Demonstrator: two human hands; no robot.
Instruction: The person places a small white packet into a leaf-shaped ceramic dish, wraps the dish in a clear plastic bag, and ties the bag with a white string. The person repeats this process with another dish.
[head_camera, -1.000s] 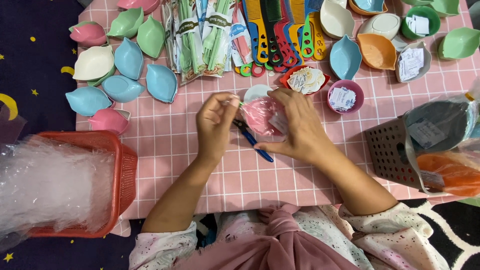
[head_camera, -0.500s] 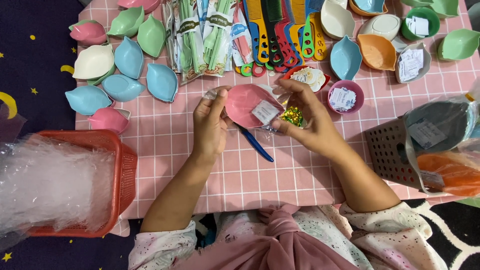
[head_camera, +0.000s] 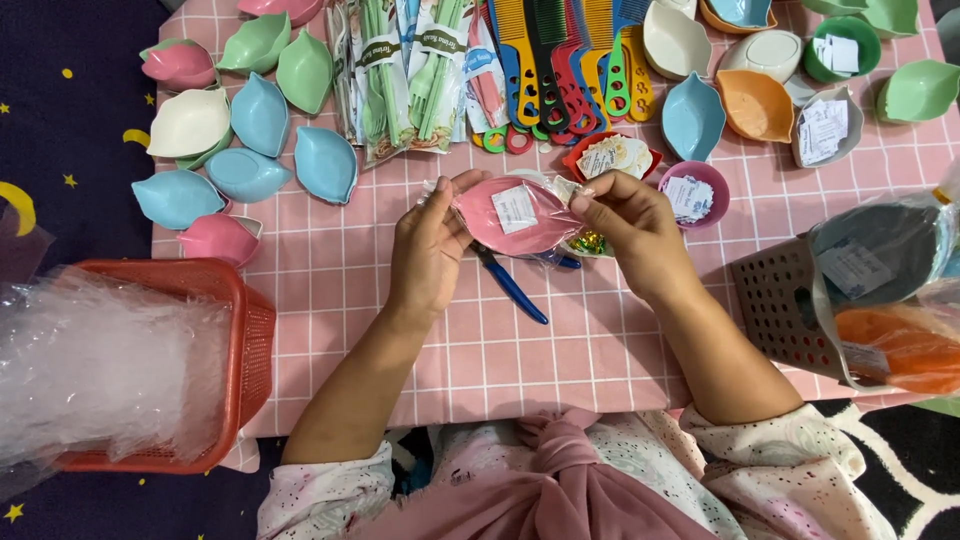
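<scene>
A pink leaf-shaped dish (head_camera: 515, 215) in clear wrap is held between both hands. Its left end is pinched by the left hand (head_camera: 430, 250), its right end by the right hand (head_camera: 630, 225). Blue scissors (head_camera: 510, 285) lie just below.

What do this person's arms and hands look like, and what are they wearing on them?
Both the left hand and the right hand are bare: no gloves, and no rings or watch that I can see. The forearms are uncovered. Pale sleeves with small coloured speckles are pushed up near the elbows.
</scene>
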